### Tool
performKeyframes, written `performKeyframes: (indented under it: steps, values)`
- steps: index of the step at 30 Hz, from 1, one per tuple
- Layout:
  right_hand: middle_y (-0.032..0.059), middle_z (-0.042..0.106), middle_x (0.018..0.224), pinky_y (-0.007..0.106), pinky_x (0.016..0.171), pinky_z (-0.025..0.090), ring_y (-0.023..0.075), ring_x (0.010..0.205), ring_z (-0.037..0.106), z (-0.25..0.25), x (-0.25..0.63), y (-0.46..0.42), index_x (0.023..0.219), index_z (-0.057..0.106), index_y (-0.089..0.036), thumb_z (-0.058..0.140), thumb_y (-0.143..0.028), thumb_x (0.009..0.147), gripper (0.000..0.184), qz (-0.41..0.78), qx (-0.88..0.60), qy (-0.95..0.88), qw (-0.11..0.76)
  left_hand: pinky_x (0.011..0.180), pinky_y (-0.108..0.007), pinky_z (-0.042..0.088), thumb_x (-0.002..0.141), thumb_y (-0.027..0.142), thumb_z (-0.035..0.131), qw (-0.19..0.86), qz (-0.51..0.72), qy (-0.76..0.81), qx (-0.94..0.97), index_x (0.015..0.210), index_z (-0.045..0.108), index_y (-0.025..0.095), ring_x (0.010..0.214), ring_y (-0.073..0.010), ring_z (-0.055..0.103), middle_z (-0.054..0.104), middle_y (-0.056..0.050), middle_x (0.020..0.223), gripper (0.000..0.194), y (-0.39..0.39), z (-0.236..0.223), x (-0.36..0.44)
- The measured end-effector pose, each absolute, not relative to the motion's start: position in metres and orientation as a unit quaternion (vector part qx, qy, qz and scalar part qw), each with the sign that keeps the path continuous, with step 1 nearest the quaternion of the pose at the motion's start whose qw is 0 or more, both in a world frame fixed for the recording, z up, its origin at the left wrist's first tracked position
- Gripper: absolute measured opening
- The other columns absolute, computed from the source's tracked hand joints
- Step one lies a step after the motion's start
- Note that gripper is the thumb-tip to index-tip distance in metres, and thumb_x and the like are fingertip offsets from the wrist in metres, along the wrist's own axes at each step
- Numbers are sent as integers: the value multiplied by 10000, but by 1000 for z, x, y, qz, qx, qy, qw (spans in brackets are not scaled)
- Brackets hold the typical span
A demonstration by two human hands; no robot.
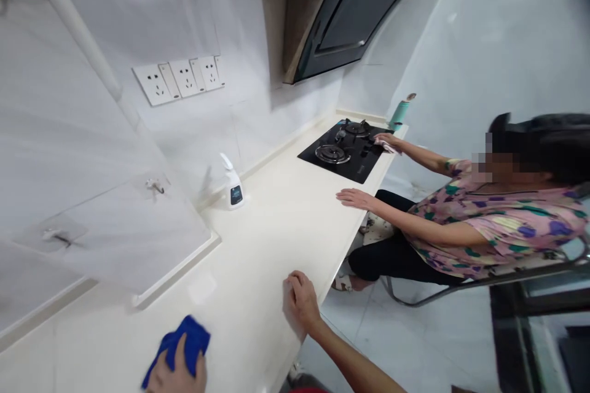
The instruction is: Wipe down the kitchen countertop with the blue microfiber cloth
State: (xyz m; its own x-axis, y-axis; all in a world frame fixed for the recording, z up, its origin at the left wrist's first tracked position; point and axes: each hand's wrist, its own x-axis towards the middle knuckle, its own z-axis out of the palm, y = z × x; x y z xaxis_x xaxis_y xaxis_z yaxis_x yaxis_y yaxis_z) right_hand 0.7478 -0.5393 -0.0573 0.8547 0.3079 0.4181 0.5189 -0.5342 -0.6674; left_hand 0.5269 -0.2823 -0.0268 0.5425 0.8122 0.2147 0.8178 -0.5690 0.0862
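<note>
My left hand (177, 371) is at the bottom edge of the view, closed on a blue cloth (191, 338) that presses on the cream countertop (271, 227). My right hand (302, 301) rests near the counter's front edge with its fingers curled in; nothing shows in them. A white spray bottle (233, 187) stands by the wall, well beyond both hands.
Another person sits at the right, one hand (354, 198) flat on the counter, the other holding a cloth (385, 145) on the black gas hob (343, 150). A green bottle (400, 112) stands in the far corner. Wall sockets (182, 78), a range hood (359, 6) and wall hooks (154, 185) are above.
</note>
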Motion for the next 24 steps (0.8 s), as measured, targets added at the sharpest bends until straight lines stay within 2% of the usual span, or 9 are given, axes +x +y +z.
performKeyframes:
  steps: [5, 9, 12, 14, 18, 21, 24]
  values:
    - [77, 591, 1104, 370, 899, 456, 221, 996, 541, -54, 749, -535, 1033, 616, -196, 395, -42, 750, 391, -137, -873, -233, 407, 1011, -554, 407, 916, 395, 467, -15, -129, -251, -959, 1371, 600, 241, 1263, -355, 470, 515, -183, 1411, 499, -342, -18, 612]
    - [67, 595, 1063, 351, 894, 454, 210, 988, 546, -51, 751, -533, 1008, 616, -196, 410, -30, 741, 375, -145, -873, -227, 407, 1102, -554, 354, 823, 281, 594, -76, -144, -60, -985, 1412, 562, 275, 1321, -338, 442, 485, -151, 1478, 589, -378, -22, 641]
    - [64, 600, 1026, 351, 894, 467, 204, 975, 558, -53, 753, -533, 986, 612, -197, 397, -22, 754, 362, -151, -871, -223, 410, 1137, -559, 353, 802, 346, 645, -134, -100, 72, -983, 1471, 485, 290, 1362, -334, 434, 458, -138, 1523, 690, -373, -24, 646]
    - [69, 606, 1031, 365, 901, 481, 209, 978, 569, -55, 754, -534, 992, 615, -202, 400, -34, 773, 350, -152, -869, -220, 417, 1161, -538, 359, 863, 409, 593, -162, -78, 113, -977, 1514, 415, 271, 1400, -312, 418, 414, -133, 1567, 688, -355, -24, 641]
    - [86, 620, 1104, 402, 906, 527, 224, 1011, 601, -55, 750, -539, 1135, 598, -221, 403, -67, 809, 410, -172, -854, -205, 446, 1230, -501, 293, 976, 400, 395, -178, -107, 9, -978, 1535, 371, 243, 1499, -252, 300, 334, -105, 1623, 582, -303, -29, 611]
    - [120, 601, 1257, 477, 994, 510, 259, 1167, 576, -44, 735, -537, 1315, 536, -225, 410, -88, 841, 509, -189, -851, -239, 428, 1250, -515, 239, 985, 462, 326, -167, -136, -153, -964, 1505, 426, 185, 1537, -278, 201, 316, -138, 1626, 598, -260, -32, 574]
    - [113, 551, 1410, 552, 1135, 401, 300, 1377, 438, -26, 710, -522, 1419, 488, -226, 459, -124, 857, 571, -132, -844, -354, 380, 1250, -548, 189, 978, 553, 256, -153, -124, -300, -934, 1504, 422, 148, 1547, -331, 133, 281, -188, 1627, 684, -226, -28, 539]
